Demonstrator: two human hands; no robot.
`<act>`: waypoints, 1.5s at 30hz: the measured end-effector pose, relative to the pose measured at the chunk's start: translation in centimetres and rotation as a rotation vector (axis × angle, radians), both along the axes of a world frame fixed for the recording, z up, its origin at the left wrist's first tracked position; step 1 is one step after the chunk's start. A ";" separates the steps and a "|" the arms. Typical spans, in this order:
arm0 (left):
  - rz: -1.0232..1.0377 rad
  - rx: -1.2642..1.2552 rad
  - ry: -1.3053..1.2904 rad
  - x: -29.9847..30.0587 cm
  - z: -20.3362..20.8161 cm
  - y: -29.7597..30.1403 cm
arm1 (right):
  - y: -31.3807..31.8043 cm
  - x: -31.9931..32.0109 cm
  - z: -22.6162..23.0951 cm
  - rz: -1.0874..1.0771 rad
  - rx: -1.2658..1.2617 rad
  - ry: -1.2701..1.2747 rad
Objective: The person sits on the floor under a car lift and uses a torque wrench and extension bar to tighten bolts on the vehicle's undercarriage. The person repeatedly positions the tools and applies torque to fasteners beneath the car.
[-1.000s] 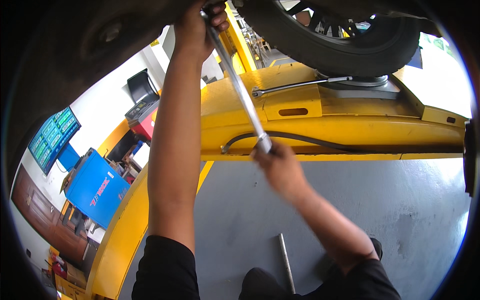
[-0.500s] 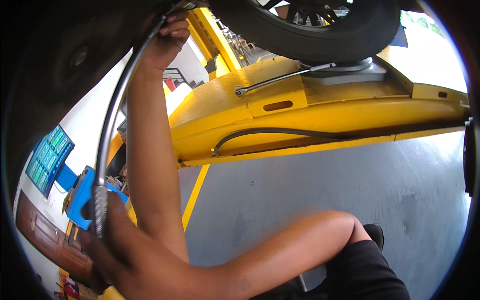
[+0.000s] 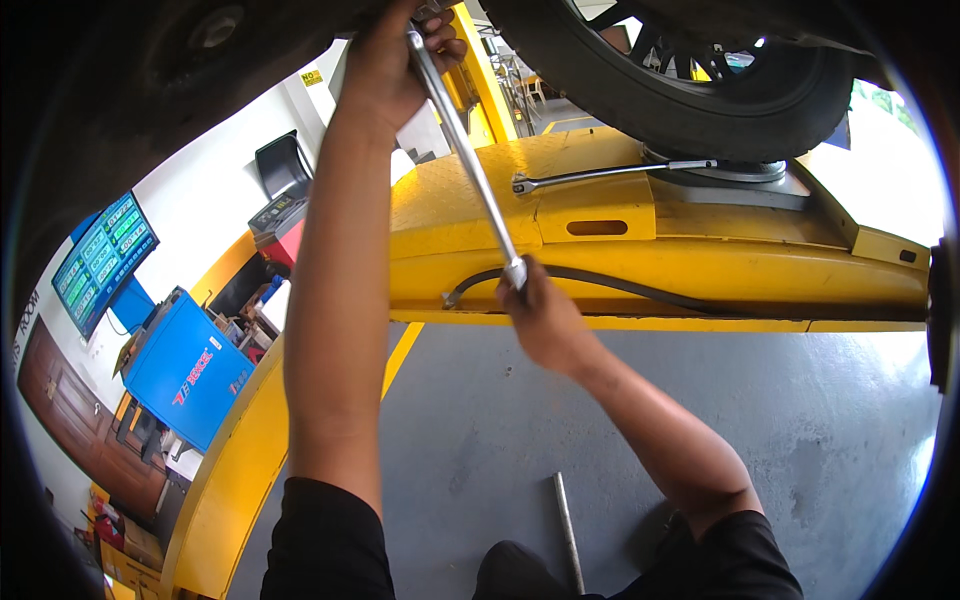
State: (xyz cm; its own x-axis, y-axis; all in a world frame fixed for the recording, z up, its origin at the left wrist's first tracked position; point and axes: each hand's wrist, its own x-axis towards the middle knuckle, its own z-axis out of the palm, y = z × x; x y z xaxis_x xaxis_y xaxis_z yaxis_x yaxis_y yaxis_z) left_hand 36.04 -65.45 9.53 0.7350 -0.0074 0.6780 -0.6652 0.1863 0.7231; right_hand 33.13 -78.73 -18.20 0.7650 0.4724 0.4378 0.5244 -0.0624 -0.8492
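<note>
A long chrome wrench bar (image 3: 465, 150) slants from the underside of the vehicle down to the middle of the view. My right hand (image 3: 548, 325) is closed round its lower, handle end. High up, beneath the dark underbody (image 3: 120, 70), my left hand (image 3: 390, 85) is closed at the bar's upper end, its fingers curled. The head of the bar and whatever it fits onto are mostly hidden by that hand and the frame's top edge. A second chrome wrench (image 3: 610, 176) with a hinged-looking head lies on the yellow lift platform (image 3: 480, 215), by the tyre (image 3: 690, 115).
The wheel rests on a round turntable plate (image 3: 745, 170). A black hose (image 3: 600, 280) runs along the platform's side. On the grey floor (image 3: 640, 420) lies a metal pipe (image 3: 567, 530) near my knee. Leftward stand a blue cabinet (image 3: 190, 370) and a screen (image 3: 105, 260).
My right hand has swung the bar's handle end from the lower left, close to me, across to the middle right. My left hand stays at the upper end. The view has shifted slightly.
</note>
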 end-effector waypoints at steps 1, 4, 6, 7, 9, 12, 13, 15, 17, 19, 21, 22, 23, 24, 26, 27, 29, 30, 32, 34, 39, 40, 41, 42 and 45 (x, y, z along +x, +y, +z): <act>-0.082 -0.044 -0.022 0.6 -0.5 -0.2 | 0.0 1.1 0.6 -0.100 0.030 -0.068; -0.179 -0.052 -0.171 1.6 -0.4 0.0 | -0.7 4.0 1.6 -0.183 0.003 -0.075; -0.232 -0.044 -0.185 2.1 0.0 -0.1 | -1.1 5.5 2.2 -0.202 0.011 -0.102; -0.256 -0.039 -0.191 2.2 0.2 -0.1 | -1.1 6.1 2.4 -0.208 0.015 -0.114; -0.198 -0.036 -0.241 2.0 0.1 -0.5 | -0.7 7.1 2.3 -0.226 0.025 -0.126; -0.022 0.019 -0.316 0.6 -0.3 -0.4 | 0.7 8.5 1.7 -0.257 0.088 -0.157; 0.044 0.053 -0.326 0.5 0.2 0.7 | 1.7 8.8 1.6 -0.251 0.121 -0.174; 0.122 0.021 -0.271 1.8 0.8 0.5 | 1.3 11.4 1.6 -0.249 -0.011 -0.182; -0.030 0.096 -0.235 5.0 1.6 0.7 | -0.5 12.3 2.0 -0.177 0.052 -0.179; -0.191 0.036 -0.255 5.0 1.4 -1.6 | -2.1 13.0 2.6 -0.217 -0.010 -0.240; -0.194 0.044 -0.190 2.7 2.0 -0.1 | -1.0 10.6 4.0 -0.129 -0.009 -0.208; -0.196 0.071 -0.171 2.1 2.0 0.2 | -1.6 8.6 4.2 -0.115 -0.017 -0.194; -0.214 0.081 -0.169 2.0 2.2 0.8 | -2.2 6.7 4.5 -0.100 -0.020 -0.184; -0.235 0.083 -0.169 1.9 1.9 0.7 | -3.4 4.9 4.5 -0.087 -0.051 -0.130; -0.294 0.075 -0.163 0.9 1.3 0.0 | -5.4 1.0 4.4 -0.027 -0.076 -0.022; -0.304 0.081 -0.138 0.5 1.4 -0.5 | -6.1 -0.7 4.2 0.027 -0.066 0.028; -0.263 0.048 -0.118 0.2 1.7 -1.3 | -6.1 -4.8 3.9 0.010 0.060 0.009; -0.240 0.028 -0.111 0.1 1.7 -1.2 | -6.0 -6.1 3.9 0.002 0.120 -0.003; -0.238 0.006 -0.078 0.2 1.4 -1.0 | -5.4 -6.5 3.5 0.000 0.173 0.059; -0.219 -0.009 -0.089 0.6 1.5 -1.6 | -5.8 -5.6 4.3 0.063 0.180 0.185; -0.223 -0.027 -0.085 2.1 2.0 -2.6 | -5.1 0.7 3.1 0.046 0.241 0.053; -0.215 0.000 -0.071 1.9 2.1 -2.7 | -5.5 1.2 3.2 0.050 0.244 0.040; -0.214 0.026 -0.058 1.7 2.4 -2.6 | -6.0 1.4 3.3 0.087 0.214 0.118; -0.224 0.046 -0.039 1.9 2.2 -2.6 | -6.5 0.1 3.3 0.089 0.201 0.201; -0.005 0.011 -0.054 4.1 1.4 -2.5 | -4.8 -5.0 2.3 -0.234 0.188 0.171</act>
